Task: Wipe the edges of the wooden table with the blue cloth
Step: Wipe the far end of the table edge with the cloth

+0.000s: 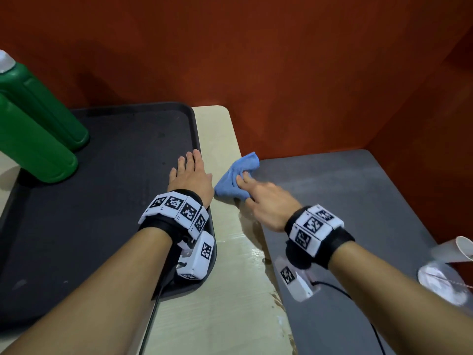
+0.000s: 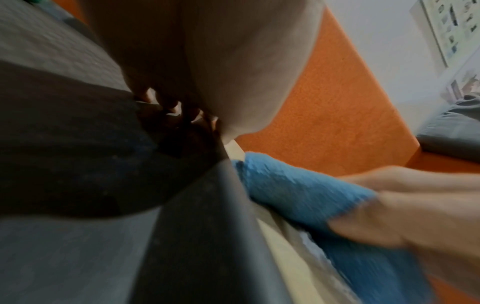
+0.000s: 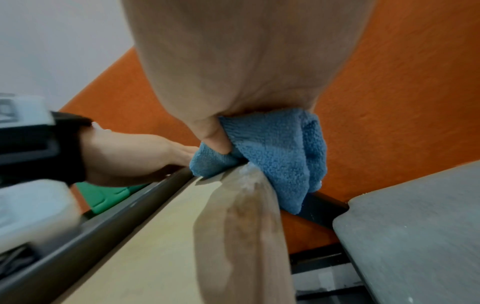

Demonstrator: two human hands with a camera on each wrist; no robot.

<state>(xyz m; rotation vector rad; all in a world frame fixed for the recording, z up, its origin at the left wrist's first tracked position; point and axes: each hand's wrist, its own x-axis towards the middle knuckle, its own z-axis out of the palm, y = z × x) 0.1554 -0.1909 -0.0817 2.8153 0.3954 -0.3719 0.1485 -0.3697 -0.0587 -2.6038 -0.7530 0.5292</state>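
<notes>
Head view, hidden parts: right hand (image 1: 266,201) fingertips sunk in folds of blue cloth (image 1: 236,176); thumb out of sight; green bottles (image 1: 38,129) cut off at left edge; clear cup (image 1: 442,280) at right blurred.
Left wrist view, hard to read: mostly dark tray (image 2: 78,144) and palm; cloth and right-hand fingers smeared by blur.
Cloth position: bunched over right edge of wooden desk (image 1: 220,278), partly on top, partly hanging down the side, just beside grey side table (image 1: 345,201).
Cloth relative to hand: ahead of and under right hand; thumb pressed into it from desk side in right wrist view, fingers curled over the far side, so gripped.
Cloth axis: long axis roughly along desk edge, far end pointing away toward orange wall (image 1: 281,60); loose corner hanging downward.
Left hand (image 1: 190,175): flat, fingers straight, resting on tray rim, holding nothing; just beside cloth.
</notes>
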